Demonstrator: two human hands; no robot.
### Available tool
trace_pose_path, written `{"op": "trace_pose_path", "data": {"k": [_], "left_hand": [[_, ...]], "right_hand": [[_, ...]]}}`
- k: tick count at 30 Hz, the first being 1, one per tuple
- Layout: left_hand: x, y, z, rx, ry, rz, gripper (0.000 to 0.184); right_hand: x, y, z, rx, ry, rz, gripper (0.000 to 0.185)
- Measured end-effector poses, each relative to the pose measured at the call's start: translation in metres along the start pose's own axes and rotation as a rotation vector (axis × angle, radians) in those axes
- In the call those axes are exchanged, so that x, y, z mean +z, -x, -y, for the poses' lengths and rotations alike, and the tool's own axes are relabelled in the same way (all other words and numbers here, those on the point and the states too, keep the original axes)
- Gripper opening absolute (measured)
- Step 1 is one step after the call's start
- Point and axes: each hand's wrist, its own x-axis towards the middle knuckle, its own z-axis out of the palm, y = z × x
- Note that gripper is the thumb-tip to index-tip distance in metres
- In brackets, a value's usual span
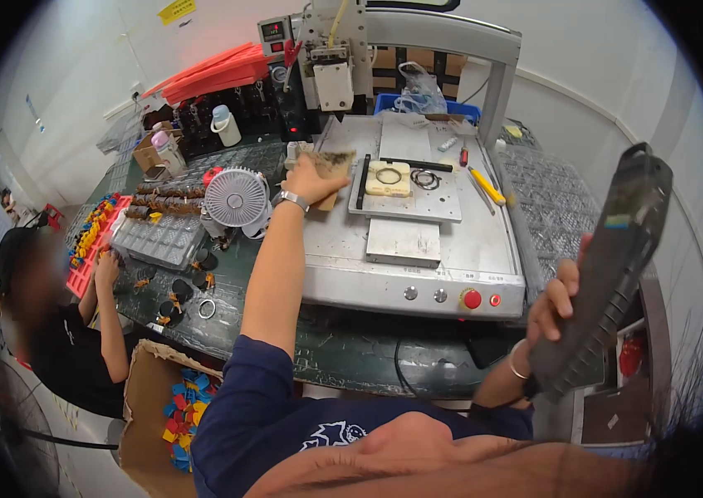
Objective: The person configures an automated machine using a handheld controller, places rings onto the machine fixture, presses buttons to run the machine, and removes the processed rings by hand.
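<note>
My left hand (310, 180) reaches over the left side of the machine bed, its fingers around a tan, dark-stained pad (334, 168); whether it is sponge or cardboard I cannot tell. Right of it lies a metal plate (426, 207) carrying black bars, a pale square block (388, 179) with a dark ring on it, and loose black rings (425, 180). My right hand (554, 304) grips a long black handheld controller (605, 270), raised at the right of the machine. The controller's face is turned mostly away from me.
A yellow utility knife (487, 187) lies right of the plate. The machine's front panel has a red emergency button (471, 299). A small white fan (236, 197) stands left. A co-worker (61, 324) sits by a red tray (99, 245). A cardboard box (142, 415) holds colourful parts.
</note>
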Motion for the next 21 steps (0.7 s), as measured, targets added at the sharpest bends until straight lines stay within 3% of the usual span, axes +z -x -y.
{"op": "trace_pose_path", "data": {"k": [2, 3, 5, 8, 10, 11, 18, 21], "left_hand": [[0.014, -0.002, 0.000, -0.041, -0.253, 0.082, 0.108], [0.021, -0.004, -0.001, 0.085, -0.255, -0.033, 0.102], [0.024, 0.005, -0.021, 0.355, -0.216, -0.273, 0.082], [0.024, 0.022, -0.074, 0.753, -0.124, -0.187, 0.078], [0.033, 0.035, -0.094, 0.808, -0.257, 0.026, 0.082], [0.039, 0.034, -0.097, 0.776, -0.359, 0.260, 0.086], [0.048, 0.032, -0.098, 0.823, -0.445, 0.271, 0.088], [0.035, 0.045, -0.118, 0.669, -0.505, 0.295, 0.076]], "right_hand": [[0.007, -0.010, -0.021, -0.026, 0.086, -0.085, 0.068], [0.014, -0.011, -0.032, -0.046, 0.174, -0.099, 0.059], [0.005, -0.004, -0.041, -0.055, 0.406, -0.360, 0.042], [0.005, -0.019, -0.052, -0.067, 0.574, -0.407, 0.042], [-0.009, -0.018, -0.053, -0.041, 0.663, -0.406, 0.041], [-0.008, -0.025, -0.058, -0.052, 0.704, -0.399, 0.040], [-0.020, -0.036, -0.062, -0.003, 0.778, -0.330, 0.040], [-0.023, -0.037, -0.066, -0.087, 0.840, -0.298, 0.038]]}}
